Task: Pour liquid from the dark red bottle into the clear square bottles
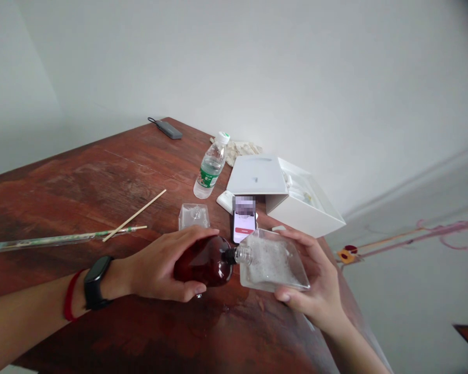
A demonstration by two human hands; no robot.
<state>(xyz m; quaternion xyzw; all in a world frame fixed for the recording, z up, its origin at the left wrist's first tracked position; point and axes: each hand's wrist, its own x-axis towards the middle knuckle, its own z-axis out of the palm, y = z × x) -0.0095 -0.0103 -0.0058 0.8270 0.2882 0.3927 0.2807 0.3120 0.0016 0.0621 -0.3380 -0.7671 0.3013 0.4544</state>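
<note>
My left hand [167, 267] is wrapped round a dark red-brown bottle [208, 264], which lies tipped on its side with its black neck pointing right. In my right hand [315, 280] is a clear square bottle [275, 259], also tilted, with foam or bubbles inside. The two necks meet mouth to mouth between my hands. Behind the brown bottle stands another clear square container [194, 215], partly covered by my left hand. A lit phone [244, 221] lies just beyond the clear bottle.
A water bottle [210, 169] with a green label stands beside an open white box [308, 208]. Wooden chopsticks [136, 214] and a plastic chopstick wrapper [58, 240] lie at left. A grey device [167, 129] sits near the far corner of the wooden table [113, 182].
</note>
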